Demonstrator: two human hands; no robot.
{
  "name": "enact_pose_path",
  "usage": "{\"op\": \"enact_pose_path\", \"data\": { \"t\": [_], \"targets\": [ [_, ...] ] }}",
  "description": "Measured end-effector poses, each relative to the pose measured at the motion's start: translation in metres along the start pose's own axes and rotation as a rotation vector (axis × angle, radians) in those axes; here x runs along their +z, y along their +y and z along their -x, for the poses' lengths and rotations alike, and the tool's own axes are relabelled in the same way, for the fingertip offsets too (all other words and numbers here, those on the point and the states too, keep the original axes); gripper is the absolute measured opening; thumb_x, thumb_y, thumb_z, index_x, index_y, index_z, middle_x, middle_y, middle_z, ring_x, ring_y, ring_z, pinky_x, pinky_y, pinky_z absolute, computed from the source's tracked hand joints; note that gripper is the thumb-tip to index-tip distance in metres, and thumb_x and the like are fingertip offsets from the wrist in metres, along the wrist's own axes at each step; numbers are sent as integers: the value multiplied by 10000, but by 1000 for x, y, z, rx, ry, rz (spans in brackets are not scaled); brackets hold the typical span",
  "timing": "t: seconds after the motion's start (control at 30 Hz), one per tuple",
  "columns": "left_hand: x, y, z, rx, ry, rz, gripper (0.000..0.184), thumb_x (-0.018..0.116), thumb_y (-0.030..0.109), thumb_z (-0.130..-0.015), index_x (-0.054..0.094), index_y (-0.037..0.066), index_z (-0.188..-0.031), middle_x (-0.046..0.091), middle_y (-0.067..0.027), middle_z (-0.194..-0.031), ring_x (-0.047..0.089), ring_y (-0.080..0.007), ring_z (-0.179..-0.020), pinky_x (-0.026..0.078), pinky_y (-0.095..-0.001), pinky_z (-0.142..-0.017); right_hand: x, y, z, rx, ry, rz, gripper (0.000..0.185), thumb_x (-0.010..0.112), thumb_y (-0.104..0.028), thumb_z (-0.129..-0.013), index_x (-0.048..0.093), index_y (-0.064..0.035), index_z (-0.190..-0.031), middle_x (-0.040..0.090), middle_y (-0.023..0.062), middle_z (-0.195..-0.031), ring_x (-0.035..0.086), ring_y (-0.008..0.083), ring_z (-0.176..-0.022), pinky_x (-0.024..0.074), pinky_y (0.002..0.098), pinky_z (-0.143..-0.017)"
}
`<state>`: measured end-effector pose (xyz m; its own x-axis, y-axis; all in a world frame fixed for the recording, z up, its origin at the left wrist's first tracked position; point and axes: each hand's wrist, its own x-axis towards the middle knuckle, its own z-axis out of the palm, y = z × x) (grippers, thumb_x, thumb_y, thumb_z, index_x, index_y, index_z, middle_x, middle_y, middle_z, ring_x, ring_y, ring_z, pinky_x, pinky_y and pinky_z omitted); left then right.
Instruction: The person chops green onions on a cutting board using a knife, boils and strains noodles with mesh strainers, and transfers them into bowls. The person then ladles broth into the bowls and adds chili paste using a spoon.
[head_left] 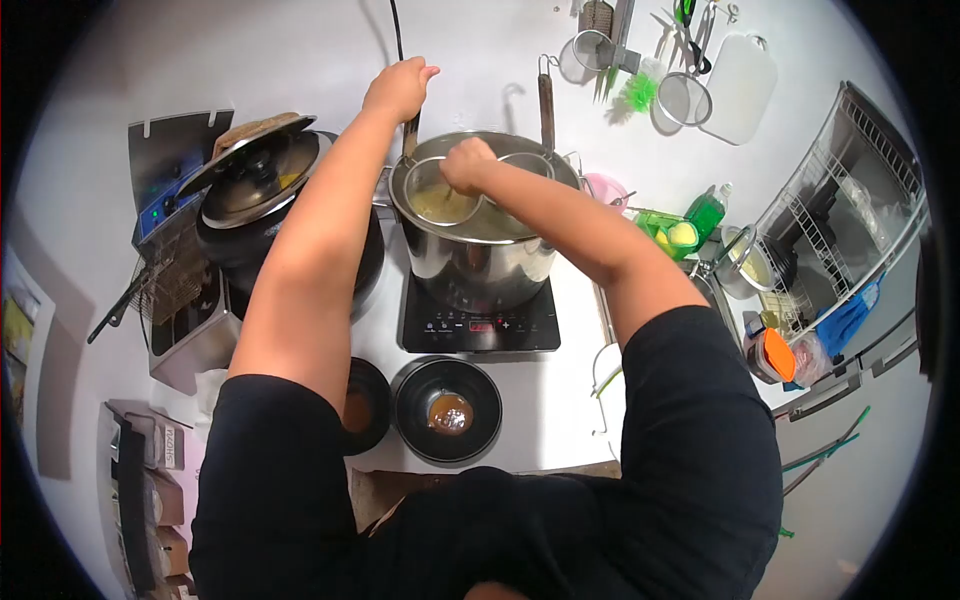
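A large steel pot [480,262] stands on a black induction cooktop [480,330]. Two round strainer baskets hang inside it; the left noodle strainer [441,207] has pale yellow content, and the right one's handle [546,112] rises against the wall. My left hand [398,90] is closed around the top of the left strainer's handle. Over that basket, my right hand [468,166] is closed with fingers pointing down; what it holds, if anything, is hidden. Close to me are a black bowl [478,432] with brown liquid and a second dark bowl [374,432], partly covered by my left arm.
At left stands a black pot [235,240] with a tilted lid [255,165], beside a fryer [185,340] with a wire basket. Strainers [684,100] and a white cutting board [742,90] hang on the wall. A green bottle [710,212] and wire dish rack [835,220] are at right.
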<state>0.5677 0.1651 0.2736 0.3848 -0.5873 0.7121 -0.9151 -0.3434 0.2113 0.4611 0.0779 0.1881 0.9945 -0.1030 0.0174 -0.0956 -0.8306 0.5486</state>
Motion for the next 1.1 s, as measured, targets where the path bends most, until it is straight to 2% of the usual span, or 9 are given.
{"op": "enact_pose_path", "data": {
  "t": [0.1,0.27,0.43,0.5,0.67,0.77,0.83,0.97,1.1],
  "targets": [
    [-3,-1,1,-27,-18,7,383,417,400,-919,521,43,-828,603,-192,-822,554,-402,-813,423,-479,-695,2,21,8,176,52,-148,207,532,-186,-825,705,-150,-935,679,65,-953,644,219,-916,510,359,-742],
    [-6,1,1,-55,-101,-47,389,402,415,-921,556,58,-903,625,-167,-914,576,-361,-887,445,-462,-751,7,18,7,213,125,-189,211,529,-186,-822,703,-150,-934,677,53,-970,642,225,-919,508,352,-758],
    [-6,1,-1,-50,-71,-80,382,399,417,-921,561,72,-894,630,-162,-900,581,-360,-877,447,-464,-742,-2,8,6,87,6,-61,201,556,-203,-819,701,-150,-947,674,44,-986,638,208,-934,505,347,-771],
    [-9,0,-1,-55,-115,-96,381,393,422,-921,564,82,-895,632,-155,-903,581,-359,-883,447,-463,-744,5,20,3,253,77,-188,210,554,-210,-826,695,-150,-970,670,49,-999,635,203,-944,507,343,-769],
    [-6,-3,1,-18,-36,-59,398,387,436,-919,517,71,-832,621,-158,-801,575,-379,-819,428,-477,-697,5,13,8,162,23,-178,229,529,-174,-837,684,-143,-1003,654,70,-1042,626,222,-969,509,351,-775],
    [-3,-2,2,-15,-40,-85,395,387,436,-918,518,73,-835,624,-153,-802,577,-375,-822,428,-477,-695,8,17,12,279,90,-244,247,518,-181,-843,675,-144,-1030,642,73,-1075,610,243,-1008,498,362,-813],
    [-4,-3,-1,-16,-30,-82,395,388,436,-918,518,73,-834,624,-152,-802,577,-374,-823,428,-478,-693,2,6,15,91,-113,-91,250,514,-189,-849,670,-145,-1039,643,70,-1074,606,242,-1017,492,354,-830],
    [-1,-3,2,-22,-40,-85,398,386,436,-919,517,69,-836,622,-161,-818,574,-381,-829,430,-480,-699,10,21,12,250,45,-219,242,516,-177,-850,673,-136,-1030,641,72,-1079,607,234,-1013,494,351,-824],
    [-2,-1,-1,-11,-22,-99,398,383,435,-920,520,70,-842,620,-170,-841,572,-390,-834,431,-481,-699,2,13,9,210,43,-240,227,556,-182,-813,683,-111,-986,653,88,-1045,624,239,-980,505,354,-788]
  ]
}}
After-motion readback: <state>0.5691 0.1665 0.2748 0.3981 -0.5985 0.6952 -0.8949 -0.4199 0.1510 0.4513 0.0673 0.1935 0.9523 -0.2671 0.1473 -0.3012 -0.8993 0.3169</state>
